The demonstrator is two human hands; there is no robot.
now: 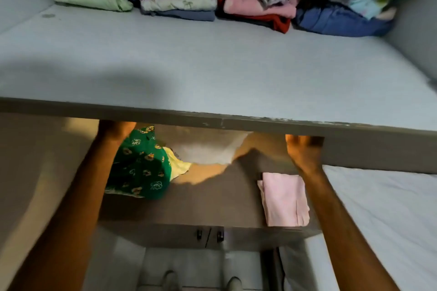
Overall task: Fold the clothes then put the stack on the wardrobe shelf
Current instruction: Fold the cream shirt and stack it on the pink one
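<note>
Underneath, left hand (115, 129) beside crumpled green floral garment (142, 168), right hand (303, 149) near flat pink fold (283, 198) — fingers hidden, grip unclear.

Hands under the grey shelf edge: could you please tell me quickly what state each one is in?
Left hand: fingers hidden behind the shelf edge, beside the green patterned cloth; cannot be told.
Right hand: blurred, apparently holding nothing; grip cannot be told.

Four folded stacks line the back of the upper wardrobe shelf (212, 59). Below its front edge both arms reach in — the left hand (113, 129) touches a green printed garment (142, 168), the right hand (303, 149) is just above a folded pink cloth (283, 198) on the lower shelf (212, 203); fingers hidden.
</note>
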